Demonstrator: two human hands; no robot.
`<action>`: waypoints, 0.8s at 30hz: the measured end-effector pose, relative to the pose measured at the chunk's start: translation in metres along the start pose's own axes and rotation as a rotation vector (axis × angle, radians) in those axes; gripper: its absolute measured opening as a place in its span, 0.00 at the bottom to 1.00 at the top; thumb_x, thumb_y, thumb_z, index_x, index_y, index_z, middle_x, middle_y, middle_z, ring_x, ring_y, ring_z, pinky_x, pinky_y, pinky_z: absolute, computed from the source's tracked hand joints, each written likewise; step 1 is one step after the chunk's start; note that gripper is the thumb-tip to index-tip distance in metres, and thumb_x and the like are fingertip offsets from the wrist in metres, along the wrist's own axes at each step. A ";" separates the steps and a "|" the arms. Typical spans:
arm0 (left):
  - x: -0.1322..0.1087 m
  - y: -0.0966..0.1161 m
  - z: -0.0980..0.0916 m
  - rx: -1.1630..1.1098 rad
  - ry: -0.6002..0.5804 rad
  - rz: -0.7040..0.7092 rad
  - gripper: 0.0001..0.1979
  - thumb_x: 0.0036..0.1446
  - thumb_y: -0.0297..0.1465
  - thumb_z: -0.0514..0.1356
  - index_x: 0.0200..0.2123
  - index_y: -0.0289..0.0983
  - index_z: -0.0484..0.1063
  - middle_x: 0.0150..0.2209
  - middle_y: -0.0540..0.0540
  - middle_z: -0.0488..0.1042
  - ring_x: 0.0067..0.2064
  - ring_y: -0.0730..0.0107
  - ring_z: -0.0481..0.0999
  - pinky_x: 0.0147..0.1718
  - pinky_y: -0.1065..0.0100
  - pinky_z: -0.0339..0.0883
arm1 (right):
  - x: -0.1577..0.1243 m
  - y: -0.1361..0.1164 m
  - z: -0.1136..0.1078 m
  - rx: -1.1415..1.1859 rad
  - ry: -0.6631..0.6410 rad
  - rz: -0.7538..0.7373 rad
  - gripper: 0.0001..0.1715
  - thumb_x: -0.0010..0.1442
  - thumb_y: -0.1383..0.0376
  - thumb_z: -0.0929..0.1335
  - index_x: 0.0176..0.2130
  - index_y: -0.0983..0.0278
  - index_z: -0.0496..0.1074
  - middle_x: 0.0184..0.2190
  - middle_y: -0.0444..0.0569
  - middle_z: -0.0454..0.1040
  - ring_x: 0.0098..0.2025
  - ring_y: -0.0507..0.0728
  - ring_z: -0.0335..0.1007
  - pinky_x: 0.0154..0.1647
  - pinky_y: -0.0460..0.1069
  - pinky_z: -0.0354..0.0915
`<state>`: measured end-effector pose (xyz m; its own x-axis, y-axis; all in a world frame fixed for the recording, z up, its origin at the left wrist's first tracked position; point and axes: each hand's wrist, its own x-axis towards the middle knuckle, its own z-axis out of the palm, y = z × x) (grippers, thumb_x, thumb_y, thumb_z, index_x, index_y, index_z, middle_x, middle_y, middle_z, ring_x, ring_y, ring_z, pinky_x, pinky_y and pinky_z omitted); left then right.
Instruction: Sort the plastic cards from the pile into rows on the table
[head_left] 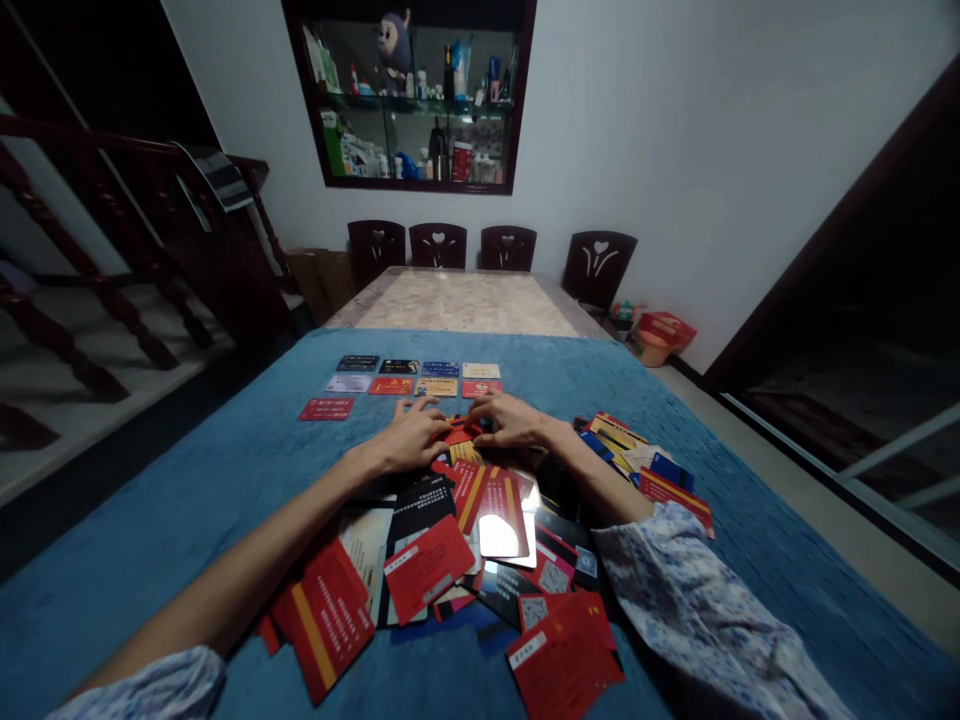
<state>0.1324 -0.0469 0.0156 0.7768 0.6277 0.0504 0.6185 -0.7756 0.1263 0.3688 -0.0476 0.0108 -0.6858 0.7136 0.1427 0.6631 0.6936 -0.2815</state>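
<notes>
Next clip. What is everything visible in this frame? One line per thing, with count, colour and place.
Pile of loose plastic cards: many; mostly red and black, some blue and gold; on the cloth, under both forearms.
Plastic cards laid in rows: nine; red, dark, blue, pale; just beyond the pile.
Blue fuzzy cloth: one; covers the near table end.
Marble-patterned tabletop: one; beige; beyond the cloth.
Dark wooden chairs: four; by the far wall.
Dark-framed wall cabinet: one; holds bottles and a purple plush toy.
Red and tan container: one; on the floor at right.
Dark wooden stair railing: one; at left.
Left hand: on the pile's far edge.
Right hand: beside it, fingertips nearly meeting; grip unclear.
</notes>
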 end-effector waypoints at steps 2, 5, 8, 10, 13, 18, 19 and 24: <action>0.000 -0.001 0.000 -0.022 0.007 -0.002 0.11 0.63 0.36 0.59 0.41 0.37 0.79 0.53 0.39 0.77 0.65 0.45 0.58 0.60 0.41 0.49 | -0.001 0.001 0.002 -0.004 0.002 0.008 0.17 0.54 0.61 0.74 0.44 0.64 0.80 0.48 0.56 0.77 0.50 0.63 0.69 0.56 0.60 0.60; 0.001 -0.002 0.001 -0.054 0.037 0.018 0.11 0.63 0.35 0.58 0.38 0.36 0.79 0.51 0.38 0.78 0.65 0.44 0.58 0.61 0.41 0.49 | -0.002 0.001 0.002 0.003 0.015 0.015 0.17 0.54 0.61 0.74 0.44 0.64 0.80 0.47 0.55 0.77 0.50 0.63 0.68 0.57 0.60 0.60; 0.000 -0.003 0.002 -0.076 0.070 0.037 0.12 0.64 0.33 0.56 0.38 0.37 0.80 0.49 0.40 0.79 0.66 0.45 0.57 0.61 0.40 0.48 | -0.003 -0.001 0.002 0.017 0.037 0.025 0.18 0.54 0.62 0.74 0.45 0.63 0.79 0.46 0.54 0.77 0.49 0.63 0.69 0.54 0.58 0.62; 0.000 -0.005 0.003 -0.102 0.086 0.049 0.14 0.65 0.32 0.54 0.38 0.39 0.81 0.48 0.42 0.80 0.66 0.45 0.57 0.60 0.39 0.48 | -0.003 -0.001 0.002 0.037 0.054 0.029 0.19 0.54 0.63 0.74 0.46 0.63 0.79 0.46 0.54 0.78 0.48 0.62 0.69 0.51 0.57 0.63; 0.000 -0.008 0.002 -0.144 0.101 0.043 0.15 0.65 0.32 0.53 0.40 0.40 0.81 0.45 0.42 0.81 0.65 0.46 0.58 0.60 0.39 0.48 | -0.002 0.001 0.005 0.074 0.084 0.027 0.16 0.55 0.67 0.72 0.46 0.62 0.79 0.45 0.53 0.79 0.47 0.60 0.71 0.51 0.55 0.63; 0.003 -0.015 0.000 -0.144 0.152 -0.025 0.15 0.65 0.33 0.54 0.40 0.40 0.82 0.42 0.43 0.81 0.58 0.50 0.64 0.58 0.44 0.55 | -0.001 0.005 0.013 0.046 0.166 0.111 0.14 0.58 0.71 0.69 0.43 0.61 0.80 0.40 0.49 0.81 0.43 0.57 0.72 0.53 0.52 0.61; 0.004 -0.016 -0.001 -0.140 0.169 -0.039 0.14 0.65 0.32 0.54 0.38 0.40 0.82 0.41 0.43 0.80 0.57 0.51 0.65 0.57 0.45 0.56 | -0.001 0.005 0.014 0.039 0.184 0.137 0.13 0.59 0.70 0.68 0.42 0.61 0.80 0.39 0.49 0.81 0.43 0.57 0.72 0.51 0.52 0.61; 0.006 -0.023 0.001 -0.129 0.247 -0.105 0.13 0.61 0.26 0.56 0.41 0.39 0.81 0.43 0.42 0.78 0.54 0.54 0.69 0.53 0.53 0.63 | 0.000 0.009 0.021 0.020 0.243 0.220 0.08 0.60 0.68 0.68 0.37 0.64 0.79 0.36 0.51 0.80 0.41 0.57 0.71 0.47 0.50 0.62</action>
<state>0.1228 -0.0260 0.0124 0.6470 0.7139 0.2679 0.6619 -0.7002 0.2676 0.3684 -0.0436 -0.0115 -0.4338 0.8503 0.2980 0.7798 0.5200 -0.3486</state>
